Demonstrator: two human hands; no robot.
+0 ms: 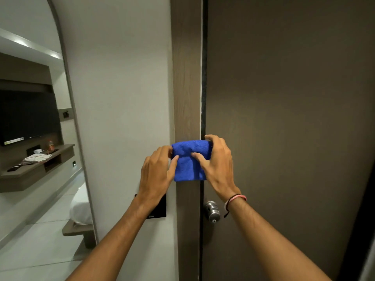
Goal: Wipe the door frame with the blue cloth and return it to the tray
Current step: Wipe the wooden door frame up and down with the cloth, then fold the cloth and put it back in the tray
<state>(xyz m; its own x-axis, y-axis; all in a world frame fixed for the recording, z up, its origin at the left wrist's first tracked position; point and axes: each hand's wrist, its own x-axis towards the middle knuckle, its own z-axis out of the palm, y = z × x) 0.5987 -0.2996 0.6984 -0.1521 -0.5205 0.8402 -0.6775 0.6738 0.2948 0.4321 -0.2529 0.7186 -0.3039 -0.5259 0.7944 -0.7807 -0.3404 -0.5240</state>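
One blue cloth [190,160], folded, lies against the door frame [186,88]. Two hands pinch it: left hand [156,175] at 9 o'clock, right hand [218,163] at 3 o'clock. One door knob [212,211] sits at 5 o'clock.

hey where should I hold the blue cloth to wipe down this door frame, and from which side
Hold the blue cloth by its upper side edges, one hand from each side, as the left hand and right hand do now. It lies folded flat over the narrow upright door frame, so thumbs on its face and fingers pinching both edges should keep it spread across the full width.
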